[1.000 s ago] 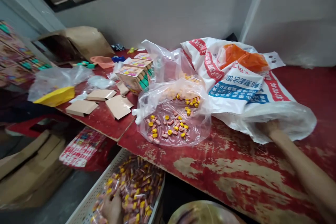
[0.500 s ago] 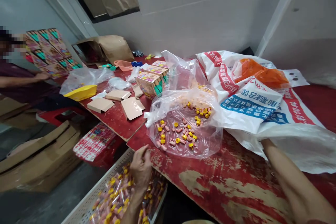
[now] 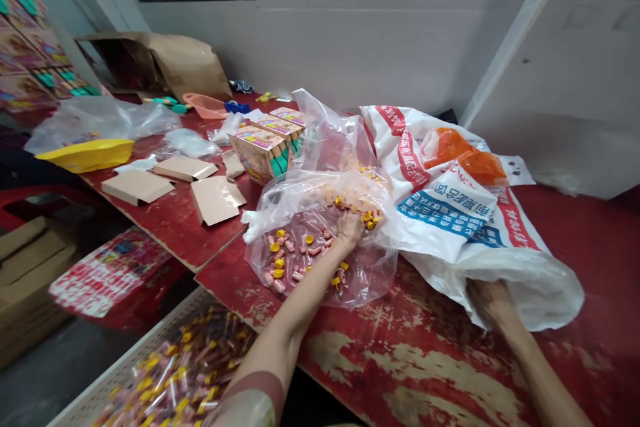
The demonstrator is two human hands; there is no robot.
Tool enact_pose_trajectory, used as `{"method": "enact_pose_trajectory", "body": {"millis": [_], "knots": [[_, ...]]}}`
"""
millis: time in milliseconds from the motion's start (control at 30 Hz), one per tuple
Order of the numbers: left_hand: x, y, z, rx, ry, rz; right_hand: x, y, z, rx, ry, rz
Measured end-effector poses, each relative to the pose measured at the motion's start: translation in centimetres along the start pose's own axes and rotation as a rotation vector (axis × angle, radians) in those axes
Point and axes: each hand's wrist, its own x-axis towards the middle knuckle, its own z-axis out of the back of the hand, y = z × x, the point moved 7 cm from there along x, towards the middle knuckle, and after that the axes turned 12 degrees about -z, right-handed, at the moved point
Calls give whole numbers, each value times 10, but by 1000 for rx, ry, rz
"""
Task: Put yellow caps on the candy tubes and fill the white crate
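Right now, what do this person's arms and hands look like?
The left grip is an ungloved hand; the left forearm is bare up to a sleeve with a dull reddish-brown edge and paler fabric beyond. The right grip, also a hand, is partly hidden; the right forearm shows no sleeve.

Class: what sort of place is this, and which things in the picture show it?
Probably a small packing workshop: a white crate holds many pink and yellow pieces, brown card pieces lie on a worn red table, and printed boxes stand near them.
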Motion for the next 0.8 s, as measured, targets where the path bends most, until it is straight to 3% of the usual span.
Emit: {"method": "enact_pose_trajectory", "body": {"millis": [100, 233, 333, 433, 500, 567, 667, 800], "knots": [[11, -2, -10, 48, 17, 46, -20, 1, 19, 91, -54, -95], [7, -6, -10, 83, 15, 19, -55, 10, 55, 588, -201, -273], [-2, -4, 0, 99, 8, -2, -78, 23, 71, 869, -208, -396], [-20, -3, 22, 69, -80, -21, -93, 41, 78, 1096, -115, -397], [-44, -9, 44, -87, -235, -63, -99, 57, 82, 1163, -28, -313], [-75, -19, 59, -396, -346, -95, -103, 76, 84, 1169, 63, -194], [-122, -45, 50, -956, -219, -39, -107, 95, 75, 1205, 198, -140], [-175, -74, 20, -1406, -22, 190, -110, 100, 60, 1379, 263, -300]]}}
